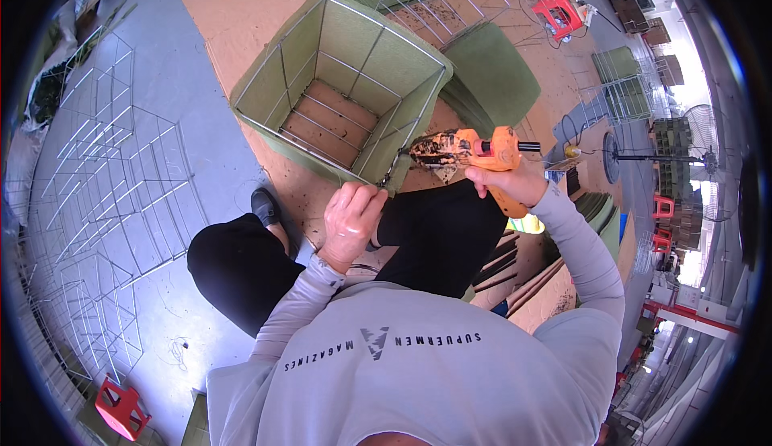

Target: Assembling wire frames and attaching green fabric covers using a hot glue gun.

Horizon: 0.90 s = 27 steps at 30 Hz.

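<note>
In the head view, the open box of green felt-like sheet on a silver wire frame (358, 36) stands in the upper middle of the frame, tilted to the camera. Brown floor covering shows through its bottom; the outer faces of its far walls are hidden.

The left hand (350, 217), at the centre, has its fingers bent close together at the near rim of the box. The fingertips are partly covered, so I cannot tell whether they pinch it.

The right hand (511, 184), right of the centre, is closed around the handle of an orange glue gun with a blackened front (474, 152). The palm hides most of the handle, and the dark nozzle is hard to separate from the box's edge.

At the left, many silver wire frames (112, 180) overlap, difficult to count. A red plastic stool (121, 407) at the lower left is near the dark rim of the lens.
</note>
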{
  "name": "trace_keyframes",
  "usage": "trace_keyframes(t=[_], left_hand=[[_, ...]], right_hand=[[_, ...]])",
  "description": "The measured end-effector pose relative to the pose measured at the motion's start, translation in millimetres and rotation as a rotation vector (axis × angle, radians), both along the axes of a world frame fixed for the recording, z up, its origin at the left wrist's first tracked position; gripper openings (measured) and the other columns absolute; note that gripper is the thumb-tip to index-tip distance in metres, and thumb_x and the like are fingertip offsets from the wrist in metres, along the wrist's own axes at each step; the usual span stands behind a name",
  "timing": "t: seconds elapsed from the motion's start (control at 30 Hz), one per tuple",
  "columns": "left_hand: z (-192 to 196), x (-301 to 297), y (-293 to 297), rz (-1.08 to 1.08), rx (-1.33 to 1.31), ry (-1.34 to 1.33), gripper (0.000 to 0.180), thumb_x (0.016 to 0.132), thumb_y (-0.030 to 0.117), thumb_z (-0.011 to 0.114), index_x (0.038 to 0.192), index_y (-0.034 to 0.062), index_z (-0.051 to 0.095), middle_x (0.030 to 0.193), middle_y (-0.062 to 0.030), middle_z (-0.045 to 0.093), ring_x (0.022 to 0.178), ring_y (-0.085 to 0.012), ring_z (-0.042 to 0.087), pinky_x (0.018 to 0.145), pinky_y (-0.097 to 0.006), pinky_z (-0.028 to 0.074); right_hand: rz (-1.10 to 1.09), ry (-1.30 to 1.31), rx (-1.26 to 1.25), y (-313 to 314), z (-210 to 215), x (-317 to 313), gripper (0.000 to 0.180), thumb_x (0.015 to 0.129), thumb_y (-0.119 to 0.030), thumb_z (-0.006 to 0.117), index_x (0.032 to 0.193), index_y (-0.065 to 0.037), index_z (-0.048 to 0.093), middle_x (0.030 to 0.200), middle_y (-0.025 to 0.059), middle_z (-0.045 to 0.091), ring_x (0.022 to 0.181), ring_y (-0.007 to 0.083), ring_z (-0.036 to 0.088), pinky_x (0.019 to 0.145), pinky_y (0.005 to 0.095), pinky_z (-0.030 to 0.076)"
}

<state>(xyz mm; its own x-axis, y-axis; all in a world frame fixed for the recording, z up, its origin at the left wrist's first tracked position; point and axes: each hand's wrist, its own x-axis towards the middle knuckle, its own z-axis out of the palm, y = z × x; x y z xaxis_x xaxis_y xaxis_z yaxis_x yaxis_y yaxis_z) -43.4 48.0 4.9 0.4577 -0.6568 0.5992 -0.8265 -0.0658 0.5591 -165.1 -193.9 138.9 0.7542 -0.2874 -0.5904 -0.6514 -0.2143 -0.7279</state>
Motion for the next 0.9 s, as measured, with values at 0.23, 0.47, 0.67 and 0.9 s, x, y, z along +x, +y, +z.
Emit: trace_keyframes(t=[0.23, 0.47, 0.67, 0.9], left_hand=[[1, 1, 1, -0.007, 0.009, 0.011, 0.035, 0.058, 0.006, 0.068, 0.093, 0.0038, 0.068, 0.089, -0.0045, 0.058, 0.084, -0.0223, 0.057, 0.071, -0.033, 0.049], [0, 0, 0, -0.01, 0.006, 0.005, 0.035, 0.058, 0.005, 0.067, 0.093, 0.0033, 0.068, 0.089, -0.0047, 0.058, 0.084, -0.0225, 0.058, 0.071, -0.034, 0.049], [2, 0, 1, -0.011, 0.007, 0.017, 0.034, 0.059, 0.005, 0.066, 0.093, 0.0031, 0.068, 0.089, -0.0048, 0.058, 0.085, -0.0225, 0.058, 0.071, -0.034, 0.049], [1, 0, 0, -0.006, 0.011, 0.016, 0.033, 0.06, 0.005, 0.066, 0.093, 0.0032, 0.068, 0.089, -0.0048, 0.058, 0.085, -0.0226, 0.058, 0.071, -0.034, 0.049]], right_hand=[[0.031, 0.057, 0.022, 6, 9, 2, 0.028, 0.091, -0.034, 0.066, 0.093, -0.007, 0.061, 0.071, -0.0027, 0.055, 0.059, 0.0072, 0.053, 0.057, 0.0226, 0.044], [-0.012, 0.002, 0.111, 9, 0, -9, 0.028, 0.09, -0.034, 0.067, 0.093, -0.008, 0.06, 0.072, -0.0025, 0.054, 0.059, 0.0072, 0.053, 0.056, 0.0235, 0.044], [-0.071, 0.026, 0.105, 12, 5, -5, 0.022, 0.089, -0.024, 0.069, 0.097, -0.005, 0.06, 0.073, -0.0008, 0.057, 0.061, 0.0094, 0.055, 0.061, 0.025, 0.046], [-0.021, 0.03, 0.048, 14, 0, -6, 0.024, 0.09, -0.023, 0.068, 0.1, -0.003, 0.061, 0.075, -0.0001, 0.057, 0.061, 0.0094, 0.055, 0.059, 0.0246, 0.045]])
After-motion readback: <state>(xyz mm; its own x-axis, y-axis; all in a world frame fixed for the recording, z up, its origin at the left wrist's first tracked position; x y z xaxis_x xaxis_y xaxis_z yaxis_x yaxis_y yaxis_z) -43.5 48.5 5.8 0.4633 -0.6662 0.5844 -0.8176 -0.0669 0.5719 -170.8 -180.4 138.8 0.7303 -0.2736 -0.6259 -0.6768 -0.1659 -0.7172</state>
